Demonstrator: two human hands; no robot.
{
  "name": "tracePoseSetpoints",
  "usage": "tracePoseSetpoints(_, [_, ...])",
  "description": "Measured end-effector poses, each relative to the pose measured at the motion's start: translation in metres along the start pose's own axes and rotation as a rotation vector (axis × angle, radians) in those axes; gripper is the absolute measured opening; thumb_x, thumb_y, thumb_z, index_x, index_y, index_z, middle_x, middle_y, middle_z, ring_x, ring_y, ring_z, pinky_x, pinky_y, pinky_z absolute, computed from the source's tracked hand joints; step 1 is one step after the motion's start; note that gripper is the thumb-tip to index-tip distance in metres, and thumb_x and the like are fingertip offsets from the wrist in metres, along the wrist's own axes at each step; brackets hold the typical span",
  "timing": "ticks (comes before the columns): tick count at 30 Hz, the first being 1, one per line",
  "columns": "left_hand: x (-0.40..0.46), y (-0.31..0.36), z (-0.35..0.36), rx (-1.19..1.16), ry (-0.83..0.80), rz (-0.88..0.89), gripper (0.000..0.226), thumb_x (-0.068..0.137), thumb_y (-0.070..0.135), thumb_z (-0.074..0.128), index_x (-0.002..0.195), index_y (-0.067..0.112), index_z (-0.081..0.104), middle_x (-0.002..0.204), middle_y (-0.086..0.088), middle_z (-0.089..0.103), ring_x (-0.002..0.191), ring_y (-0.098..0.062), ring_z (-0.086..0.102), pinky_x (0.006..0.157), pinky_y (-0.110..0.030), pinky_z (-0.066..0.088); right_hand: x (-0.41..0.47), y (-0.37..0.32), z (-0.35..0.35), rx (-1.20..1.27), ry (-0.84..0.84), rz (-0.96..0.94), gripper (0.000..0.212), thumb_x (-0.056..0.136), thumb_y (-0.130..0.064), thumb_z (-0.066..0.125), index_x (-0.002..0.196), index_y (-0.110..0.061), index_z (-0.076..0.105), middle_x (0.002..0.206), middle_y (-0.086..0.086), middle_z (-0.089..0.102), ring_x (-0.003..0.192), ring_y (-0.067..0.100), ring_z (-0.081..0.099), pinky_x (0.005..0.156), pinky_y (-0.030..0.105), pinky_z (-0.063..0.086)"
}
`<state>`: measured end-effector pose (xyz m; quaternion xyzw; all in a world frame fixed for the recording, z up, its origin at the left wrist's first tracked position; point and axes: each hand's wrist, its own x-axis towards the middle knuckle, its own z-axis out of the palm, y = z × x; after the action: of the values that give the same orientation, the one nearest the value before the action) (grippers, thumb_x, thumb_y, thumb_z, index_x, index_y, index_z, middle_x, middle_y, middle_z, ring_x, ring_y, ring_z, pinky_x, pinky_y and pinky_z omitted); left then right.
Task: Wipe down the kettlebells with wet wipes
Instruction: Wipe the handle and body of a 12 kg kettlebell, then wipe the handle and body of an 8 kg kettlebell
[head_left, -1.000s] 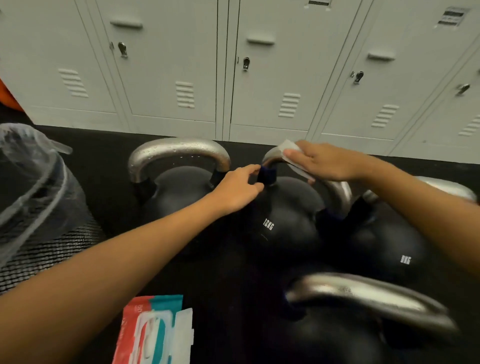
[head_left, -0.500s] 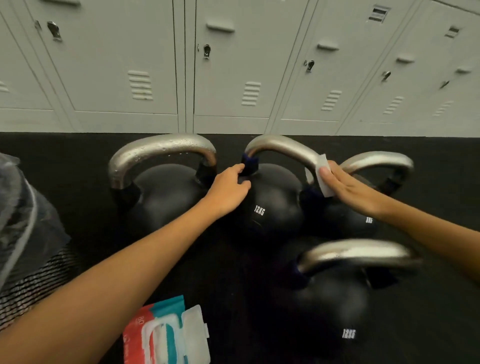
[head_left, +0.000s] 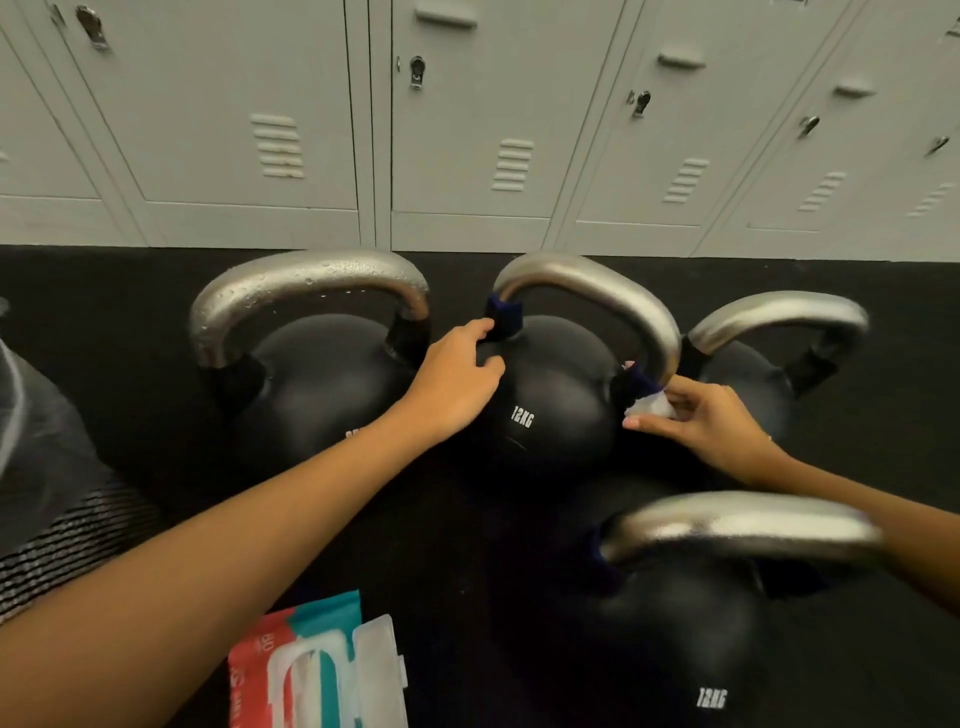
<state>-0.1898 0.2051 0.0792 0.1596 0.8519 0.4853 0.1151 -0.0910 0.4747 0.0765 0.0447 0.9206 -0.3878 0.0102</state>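
My left hand (head_left: 457, 379) reaches forward on a long, nearly straight bare arm, palm down, fingers loosely curved and resting against what lies under them. My right hand (head_left: 706, 421) comes in from the right edge, its fingertips (head_left: 636, 423) bunched in a pinch, forearm angled low.

I see the middle kettlebell (head_left: 556, 395) standing before the lockers (head_left: 467, 119); another kettlebell (head_left: 311, 374) sits left of it, one (head_left: 753, 374) right, one (head_left: 691, 613) nearer me, and the wipes pack (head_left: 311, 670) near-left.
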Motion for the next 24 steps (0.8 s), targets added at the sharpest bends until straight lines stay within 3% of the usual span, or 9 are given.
tracePoseSetpoints(5, [-0.001,-0.008,0.003,0.049,0.021,0.024,0.049,0.095,0.016,0.052,0.143,0.017,0.041,0.142,-0.002,0.047,0.132,-0.016,0.040,0.099,-0.018,0.026,0.007,-0.014,-0.014,0.298,0.007,-0.077,0.045,0.071,-0.015,0.076,0.115,-0.018,0.067,0.106,-0.004,0.074,0.102,0.010,0.069,0.089,0.019,0.052])
tracePoseSetpoints(10, [-0.001,-0.009,0.005,0.066,0.028,0.029,0.046,0.095,0.016,0.053,0.140,0.018,0.045,0.137,-0.001,0.049,0.127,-0.013,0.043,0.099,-0.018,0.030,0.011,-0.008,-0.010,0.351,-0.054,-0.026,0.047,0.070,-0.017,0.076,0.116,-0.021,0.066,0.112,-0.003,0.073,0.103,0.007,0.068,0.087,0.016,0.051])
tracePoseSetpoints(13, [-0.003,-0.008,0.007,0.057,0.023,0.029,0.044,0.094,0.016,0.054,0.138,0.019,0.048,0.135,-0.001,0.051,0.125,-0.012,0.045,0.100,-0.020,0.031,0.006,0.002,-0.004,0.341,-0.049,0.024,0.045,0.066,-0.023,0.078,0.109,-0.014,0.068,0.098,0.004,0.076,0.090,0.010,0.069,0.080,0.017,0.054])
tracePoseSetpoints(17, [-0.011,-0.007,0.002,0.039,0.018,0.038,0.040,0.095,0.017,0.053,0.135,0.020,0.050,0.134,0.001,0.052,0.123,-0.011,0.046,0.097,-0.020,0.033,-0.001,-0.014,-0.024,0.403,0.055,0.028,0.037,0.066,-0.019,0.073,0.103,-0.017,0.070,0.083,-0.009,0.076,0.076,0.000,0.068,0.068,0.011,0.053])
tracePoseSetpoints(20, [-0.019,-0.007,-0.004,0.022,0.026,0.031,0.038,0.095,0.017,0.053,0.134,0.021,0.051,0.133,0.003,0.052,0.122,-0.009,0.047,0.094,-0.020,0.033,0.000,-0.047,-0.047,0.400,0.107,-0.067,0.036,0.079,-0.016,0.065,0.115,-0.018,0.067,0.108,-0.012,0.073,0.098,0.001,0.067,0.080,0.013,0.053])
tracePoseSetpoints(24, [-0.031,-0.004,-0.016,0.017,0.068,0.034,0.036,0.096,0.017,0.052,0.131,0.019,0.053,0.131,0.004,0.054,0.118,-0.008,0.049,0.092,-0.018,0.034,0.017,-0.111,-0.052,0.412,0.092,-0.156,0.035,0.083,-0.025,0.064,0.118,-0.024,0.066,0.107,-0.004,0.074,0.098,0.009,0.070,0.077,0.016,0.055])
